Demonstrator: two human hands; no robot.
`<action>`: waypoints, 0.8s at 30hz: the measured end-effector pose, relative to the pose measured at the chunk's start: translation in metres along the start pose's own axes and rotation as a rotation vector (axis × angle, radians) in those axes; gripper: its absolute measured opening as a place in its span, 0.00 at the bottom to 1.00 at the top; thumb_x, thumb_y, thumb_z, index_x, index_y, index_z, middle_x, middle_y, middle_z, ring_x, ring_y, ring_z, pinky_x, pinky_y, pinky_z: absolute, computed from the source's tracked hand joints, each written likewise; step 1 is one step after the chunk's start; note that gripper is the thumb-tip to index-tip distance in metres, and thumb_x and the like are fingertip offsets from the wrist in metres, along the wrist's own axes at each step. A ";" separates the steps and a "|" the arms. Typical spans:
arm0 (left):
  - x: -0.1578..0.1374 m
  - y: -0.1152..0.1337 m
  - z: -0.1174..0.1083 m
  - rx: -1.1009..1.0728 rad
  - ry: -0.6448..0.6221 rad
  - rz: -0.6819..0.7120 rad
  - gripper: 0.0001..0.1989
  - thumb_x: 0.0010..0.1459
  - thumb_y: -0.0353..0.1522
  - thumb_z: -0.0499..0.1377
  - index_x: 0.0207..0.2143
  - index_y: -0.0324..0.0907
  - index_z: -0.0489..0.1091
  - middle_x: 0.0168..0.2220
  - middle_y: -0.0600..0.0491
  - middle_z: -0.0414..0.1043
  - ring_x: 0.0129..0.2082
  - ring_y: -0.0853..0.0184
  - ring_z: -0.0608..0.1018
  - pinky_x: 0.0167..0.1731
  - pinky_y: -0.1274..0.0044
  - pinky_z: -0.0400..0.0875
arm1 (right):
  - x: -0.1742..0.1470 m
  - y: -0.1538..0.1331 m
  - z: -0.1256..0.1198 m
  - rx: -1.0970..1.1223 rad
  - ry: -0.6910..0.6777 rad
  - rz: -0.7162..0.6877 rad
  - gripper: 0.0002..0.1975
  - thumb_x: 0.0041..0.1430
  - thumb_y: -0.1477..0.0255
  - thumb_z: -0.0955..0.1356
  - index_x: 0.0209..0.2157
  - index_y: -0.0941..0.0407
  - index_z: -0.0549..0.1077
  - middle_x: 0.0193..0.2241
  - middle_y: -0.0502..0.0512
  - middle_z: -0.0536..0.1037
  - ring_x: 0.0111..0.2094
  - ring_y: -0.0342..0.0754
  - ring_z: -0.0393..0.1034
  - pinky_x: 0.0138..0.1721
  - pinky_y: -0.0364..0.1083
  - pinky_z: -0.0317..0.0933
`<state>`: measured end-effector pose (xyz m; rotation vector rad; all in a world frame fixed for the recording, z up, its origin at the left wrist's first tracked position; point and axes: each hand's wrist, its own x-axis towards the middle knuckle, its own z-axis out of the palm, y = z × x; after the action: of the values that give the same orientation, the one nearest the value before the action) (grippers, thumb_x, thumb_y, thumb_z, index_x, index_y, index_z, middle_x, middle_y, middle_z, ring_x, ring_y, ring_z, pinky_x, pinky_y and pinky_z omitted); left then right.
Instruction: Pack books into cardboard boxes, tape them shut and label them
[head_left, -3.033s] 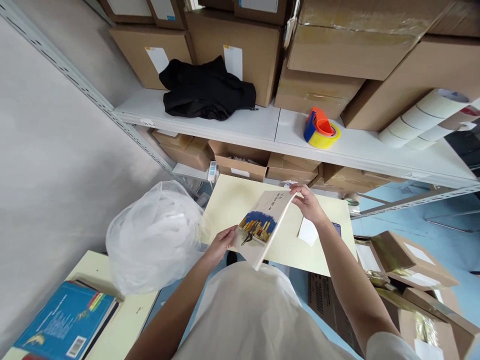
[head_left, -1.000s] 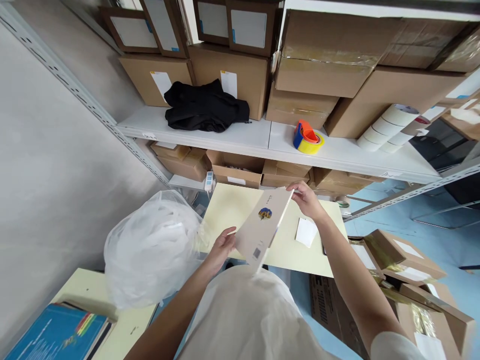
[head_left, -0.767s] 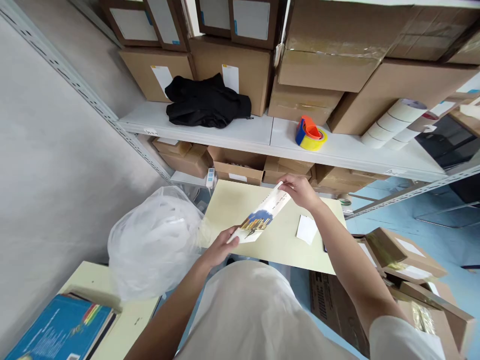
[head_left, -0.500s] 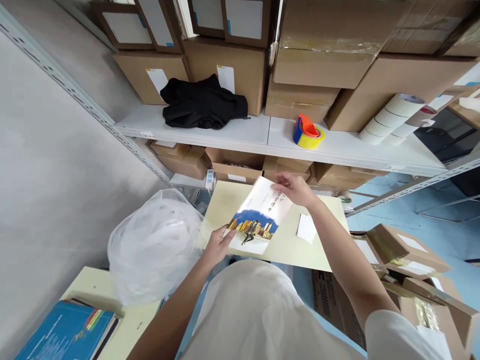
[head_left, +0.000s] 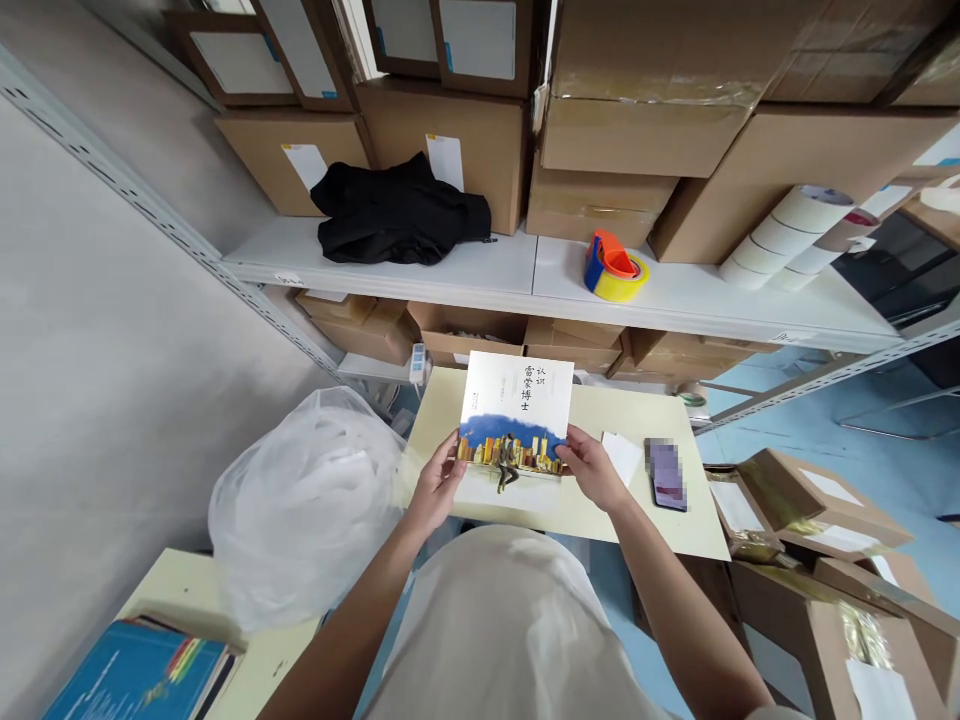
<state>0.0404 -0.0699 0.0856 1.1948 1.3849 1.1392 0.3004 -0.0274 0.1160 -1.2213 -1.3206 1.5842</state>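
Observation:
A white book (head_left: 491, 395) with a blue and yellow city picture on its cover is held up over the pale yellow table (head_left: 442, 405). My left hand (head_left: 437, 485) grips its left edge, thumb on the cover. On the opposite edge, my right hand (head_left: 592, 468) closes round the book with the thumb in front. The fingers behind the book are hidden. Just right of my right hand lies a white slip of paper (head_left: 622, 456), and beyond it a phone (head_left: 665, 474) with a blurred screen.
A bulky clear plastic bag (head_left: 300, 510) bulges at the left, above blue books (head_left: 135, 670). On the shelf (head_left: 420, 284) lie a black garment (head_left: 401, 212), a tape dispenser (head_left: 616, 268) and white rolls (head_left: 784, 235). Cardboard boxes (head_left: 817, 500) crowd the right side.
My right hand has moved from the book's top edge down to its right edge. The book has turned from slanted to nearly upright. The phone, hidden by my forearm before, now shows.

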 end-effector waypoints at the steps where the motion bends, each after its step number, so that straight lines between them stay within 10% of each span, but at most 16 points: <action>1: 0.003 -0.001 -0.002 0.034 -0.017 -0.001 0.31 0.57 0.47 0.56 0.59 0.41 0.62 0.52 0.45 0.70 0.48 0.61 0.75 0.48 0.71 0.69 | -0.001 0.002 0.000 0.006 0.029 0.015 0.26 0.54 0.56 0.68 0.52 0.52 0.68 0.34 0.53 0.77 0.34 0.47 0.71 0.32 0.46 0.69; 16: 0.014 -0.042 -0.032 0.239 0.009 -0.096 0.24 0.53 0.32 0.56 0.54 0.40 0.68 0.39 0.47 0.73 0.31 0.69 0.75 0.30 0.77 0.73 | 0.027 0.059 0.034 0.031 0.194 0.140 0.30 0.52 0.52 0.67 0.51 0.55 0.71 0.40 0.58 0.76 0.35 0.48 0.70 0.38 0.49 0.70; 24: 0.080 -0.093 -0.074 0.351 0.036 -0.231 0.25 0.46 0.25 0.55 0.49 0.44 0.73 0.36 0.51 0.75 0.28 0.69 0.76 0.33 0.76 0.75 | 0.104 0.095 0.070 -0.012 0.141 0.288 0.22 0.44 0.63 0.69 0.44 0.52 0.73 0.31 0.50 0.69 0.28 0.43 0.67 0.35 0.49 0.70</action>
<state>-0.0489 -0.0036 -0.0041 1.2198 1.7516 0.7794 0.2074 0.0295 0.0033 -1.5563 -1.1037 1.6521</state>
